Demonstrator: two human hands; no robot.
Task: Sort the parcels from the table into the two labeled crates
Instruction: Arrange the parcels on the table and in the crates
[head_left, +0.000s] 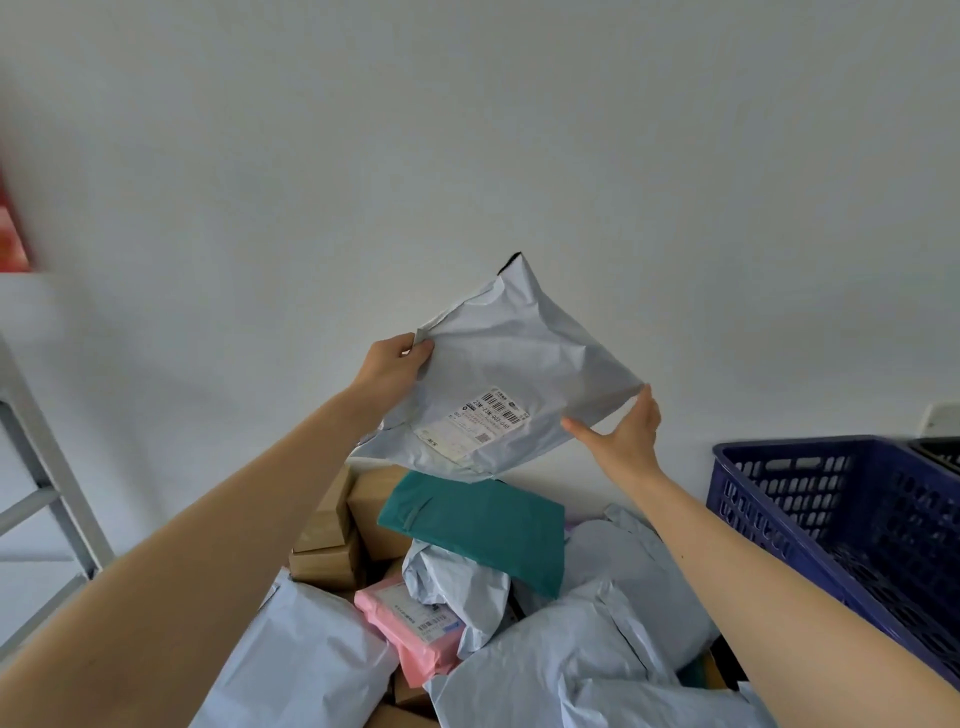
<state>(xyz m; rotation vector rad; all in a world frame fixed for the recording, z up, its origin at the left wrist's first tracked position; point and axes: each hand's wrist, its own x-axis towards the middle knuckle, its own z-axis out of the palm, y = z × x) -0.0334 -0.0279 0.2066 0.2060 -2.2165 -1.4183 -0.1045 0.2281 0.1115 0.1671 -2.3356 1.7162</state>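
Head view: grey parcel (519, 364) held up diagonally, corner pointing upward, label facing us; left hand (392, 364) pinches it, right hand (623, 431) grips it.

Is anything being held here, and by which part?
A grey mailing bag, held up by both hands: the left hand pinches its left corner, the right hand clasps its lower right edge.
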